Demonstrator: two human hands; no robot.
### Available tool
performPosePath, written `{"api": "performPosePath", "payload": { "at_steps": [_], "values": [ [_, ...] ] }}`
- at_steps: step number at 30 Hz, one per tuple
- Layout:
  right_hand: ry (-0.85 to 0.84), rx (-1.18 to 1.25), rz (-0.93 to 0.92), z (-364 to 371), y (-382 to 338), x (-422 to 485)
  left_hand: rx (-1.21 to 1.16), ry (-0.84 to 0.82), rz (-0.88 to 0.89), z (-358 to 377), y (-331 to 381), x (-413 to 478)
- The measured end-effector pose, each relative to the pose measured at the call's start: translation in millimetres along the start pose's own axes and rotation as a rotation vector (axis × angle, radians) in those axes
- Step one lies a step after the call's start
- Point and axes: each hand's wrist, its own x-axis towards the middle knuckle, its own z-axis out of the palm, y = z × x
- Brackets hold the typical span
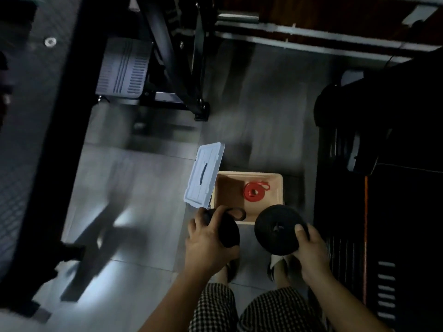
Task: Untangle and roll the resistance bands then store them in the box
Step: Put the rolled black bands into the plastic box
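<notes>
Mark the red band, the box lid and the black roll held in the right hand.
red band [247, 194], head view, coiled part.
box lid [203, 174], head view, flat middle panel.
black roll [265, 226], head view, flat face left of the hole.

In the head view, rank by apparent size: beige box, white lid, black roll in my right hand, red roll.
1. The open beige plastic box.
2. The flat white plastic lid and the black rolled band in the right hand look alike; the roll is nearer the camera, so unranked.
3. The red coiled band, smallest.
</notes>
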Motion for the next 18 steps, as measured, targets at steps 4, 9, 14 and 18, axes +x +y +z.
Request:
{"api": "performPosePath", "payload": {
  "at_steps": [4,9,14,18],
  "values": [
    [-0.068,-0.061,-0.043,0.0,-2.7,40.6,-0.12,0.058,-0.103,25.6,4.0,12.9],
    [-0.132,-0.138,-0.08,18.0,16.2,98.8,-0.23,0.081,-0.245,79.7,-4.7,41.8],
    [-0.193,-0.21,-0.078,64.4,56.1,162.2,-0.278,0.069,-0.296,142.2,-37.7,84.9],
    [-0.27,-0.253,-0.104,112.2,89.2,216.8,-0.238,0.05,-0.286,185.2,-69.3,136.5]
  ]
}}
